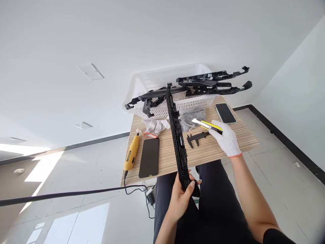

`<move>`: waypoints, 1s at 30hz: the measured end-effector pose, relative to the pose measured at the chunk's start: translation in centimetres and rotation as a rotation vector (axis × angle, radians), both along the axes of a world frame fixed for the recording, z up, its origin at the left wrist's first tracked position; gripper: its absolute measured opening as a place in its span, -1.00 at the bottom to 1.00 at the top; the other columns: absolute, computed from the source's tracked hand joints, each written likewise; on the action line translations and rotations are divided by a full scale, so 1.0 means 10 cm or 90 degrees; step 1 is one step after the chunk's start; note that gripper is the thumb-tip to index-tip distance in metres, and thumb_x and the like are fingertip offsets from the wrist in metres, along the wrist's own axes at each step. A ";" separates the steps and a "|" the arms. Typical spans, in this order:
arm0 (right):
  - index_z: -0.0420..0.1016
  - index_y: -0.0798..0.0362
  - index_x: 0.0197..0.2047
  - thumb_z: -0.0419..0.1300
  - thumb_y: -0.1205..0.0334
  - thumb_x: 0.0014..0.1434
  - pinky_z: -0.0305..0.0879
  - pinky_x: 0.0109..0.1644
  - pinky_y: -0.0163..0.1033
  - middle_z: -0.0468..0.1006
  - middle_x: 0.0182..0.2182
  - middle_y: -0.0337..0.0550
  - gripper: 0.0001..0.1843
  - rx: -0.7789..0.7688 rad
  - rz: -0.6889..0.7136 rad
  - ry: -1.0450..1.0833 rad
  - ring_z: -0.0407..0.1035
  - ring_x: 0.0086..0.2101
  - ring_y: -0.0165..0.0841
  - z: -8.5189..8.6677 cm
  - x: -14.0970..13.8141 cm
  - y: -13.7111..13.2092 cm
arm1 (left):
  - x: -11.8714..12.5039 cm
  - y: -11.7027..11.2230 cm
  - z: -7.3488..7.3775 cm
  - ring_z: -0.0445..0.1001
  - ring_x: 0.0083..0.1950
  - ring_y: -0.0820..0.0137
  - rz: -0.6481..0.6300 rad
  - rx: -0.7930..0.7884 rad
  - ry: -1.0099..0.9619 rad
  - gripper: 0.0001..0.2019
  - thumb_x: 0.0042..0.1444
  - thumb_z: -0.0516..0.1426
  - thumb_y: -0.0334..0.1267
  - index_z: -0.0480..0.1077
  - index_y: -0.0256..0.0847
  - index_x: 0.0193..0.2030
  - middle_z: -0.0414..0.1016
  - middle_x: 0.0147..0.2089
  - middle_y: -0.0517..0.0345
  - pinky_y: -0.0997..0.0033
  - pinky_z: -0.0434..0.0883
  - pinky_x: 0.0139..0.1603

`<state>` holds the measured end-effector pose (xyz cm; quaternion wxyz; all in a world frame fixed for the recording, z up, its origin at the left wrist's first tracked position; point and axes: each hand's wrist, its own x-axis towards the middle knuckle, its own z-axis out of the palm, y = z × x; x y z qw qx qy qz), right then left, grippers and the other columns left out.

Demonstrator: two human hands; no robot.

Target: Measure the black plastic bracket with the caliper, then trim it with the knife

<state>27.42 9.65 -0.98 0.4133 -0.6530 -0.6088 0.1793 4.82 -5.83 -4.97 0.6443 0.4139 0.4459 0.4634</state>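
My bare left hand (181, 191) is closed round the near end of a long black plastic trim piece (177, 135). The piece points away from me, its ribbed side showing and its far end in front of the white basket. In a white knit glove, my right hand (225, 138) grips a yellow and black utility knife (209, 126), whose tip points left toward the trim piece without touching it. Below the knife, a black caliper (196, 137) lies on the table. A crumpled grey cloth or glove (191, 118) sits just behind the knife tip.
The white plastic basket (149, 81) at the back holds several black trim pieces (213, 83) that stick out over its sides. On the wooden table (203, 152) lie a yellow rotary tool (132, 152) with a cord, a dark phone (149, 157), a white glove (156, 127) and another phone (225, 113).
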 end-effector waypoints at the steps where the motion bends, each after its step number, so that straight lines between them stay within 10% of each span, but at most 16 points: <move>1: 0.45 -0.03 0.23 0.18 -0.04 0.25 0.35 0.16 0.07 0.49 0.13 0.00 -0.46 0.004 0.024 -0.059 0.41 0.07 -0.10 0.04 0.08 0.08 | -0.01 0.02 0.01 0.58 -0.08 0.32 0.000 0.011 0.007 -0.81 0.28 0.17 -0.11 0.35 -0.13 -0.07 0.32 -0.03 0.14 0.20 0.47 0.09; 6: 0.48 -0.06 0.21 0.17 0.11 0.27 0.33 0.13 0.08 0.39 0.24 0.01 -0.55 0.085 -0.084 -0.313 0.29 0.16 -0.01 0.34 0.20 0.37 | 0.00 0.07 0.03 0.57 -0.07 0.33 -0.015 0.025 0.011 -0.80 0.31 0.14 -0.10 0.32 -0.12 -0.03 0.30 -0.07 0.18 0.19 0.45 0.11; 11: 0.54 -0.11 0.13 0.16 0.20 0.21 0.35 -0.02 -0.09 0.55 0.08 -0.08 -0.59 -0.098 0.265 -0.514 0.43 0.00 -0.13 0.44 0.07 0.40 | 0.01 0.06 0.03 0.57 -0.05 0.31 -0.007 0.002 0.016 -0.77 0.31 0.14 -0.09 0.30 -0.11 0.02 0.33 -0.11 0.18 0.25 0.46 0.05; 14: 0.56 -0.07 0.07 0.19 0.26 0.12 0.31 -0.16 -0.14 0.61 -0.03 -0.05 -0.57 -0.166 0.273 -0.575 0.48 -0.08 -0.12 0.43 -0.02 0.42 | -0.01 0.08 0.06 0.58 -0.04 0.29 0.002 0.004 0.035 -0.76 0.30 0.16 -0.08 0.31 -0.14 -0.01 0.37 -0.09 0.15 0.26 0.47 0.01; 19: 0.59 -0.01 -0.23 0.22 0.08 0.13 0.15 -0.35 -0.21 0.63 -0.33 -0.11 -0.78 -0.245 0.303 -0.565 0.49 -0.31 -0.19 0.38 -0.10 0.43 | -0.04 0.37 0.26 0.59 -0.05 0.26 -0.006 0.070 0.067 -0.71 0.27 0.18 -0.06 0.32 -0.18 -0.02 0.46 -0.08 0.07 0.23 0.50 0.02; 26: 0.49 -0.02 0.11 -0.07 -0.03 0.42 0.19 -0.27 -0.24 0.63 -0.11 -0.10 -0.56 0.023 0.084 -0.367 0.51 -0.24 -0.28 0.00 0.00 0.05 | -0.01 1.08 0.39 0.60 -0.08 0.25 0.075 0.129 0.060 -0.62 0.23 0.17 0.08 0.28 -0.17 -0.05 0.41 -0.11 0.09 0.36 0.56 -0.26; 30: 0.56 0.03 -0.04 -0.09 -0.15 0.40 0.16 -0.27 -0.26 0.64 -0.29 -0.10 -0.46 0.047 0.041 -0.275 0.50 -0.30 -0.29 -0.08 0.06 -0.18 | -0.01 1.18 0.28 0.59 -0.10 0.30 0.093 0.144 0.084 -0.67 0.26 0.15 0.04 0.26 -0.16 -0.06 0.38 -0.14 0.14 0.33 0.55 -0.17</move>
